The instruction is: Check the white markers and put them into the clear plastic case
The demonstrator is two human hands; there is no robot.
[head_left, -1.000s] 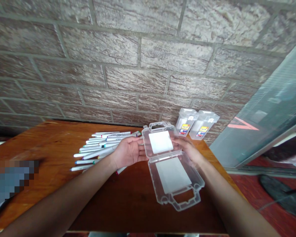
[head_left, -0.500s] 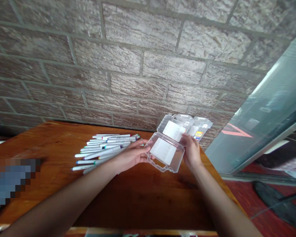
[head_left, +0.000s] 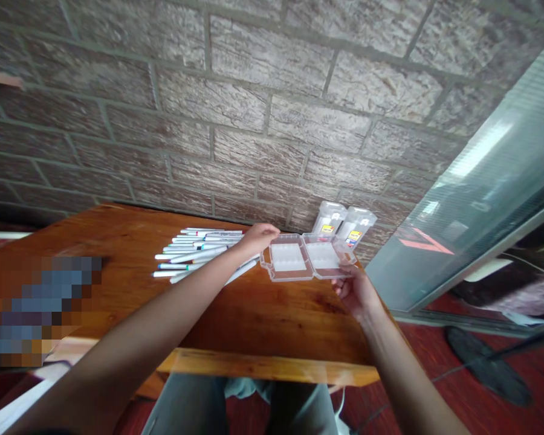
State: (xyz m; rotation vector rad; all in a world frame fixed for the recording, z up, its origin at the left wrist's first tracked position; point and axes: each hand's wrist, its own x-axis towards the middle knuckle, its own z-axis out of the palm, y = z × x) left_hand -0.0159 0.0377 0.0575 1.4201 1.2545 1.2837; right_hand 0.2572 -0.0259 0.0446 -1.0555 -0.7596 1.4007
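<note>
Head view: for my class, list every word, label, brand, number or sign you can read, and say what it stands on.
No text can be read.
Left container: yellow label, print too small.
Right container: a similar label, also too small.
Markers: any print is too small.
White sheets in the open clear case: no legible text.

Wall [head_left: 240, 109] of rough grey-brown blocks, mortar joints [head_left: 330, 72] greenish-grey. Wooden desk [head_left: 272, 314], orange-brown, back edge along wall. To right: pale glass panel [head_left: 462, 199], bright light streak [head_left: 485, 145], angular red mark [head_left: 435, 241] below. Floor [head_left: 494, 420] red; dark flat base [head_left: 466, 344] on it.
</note>
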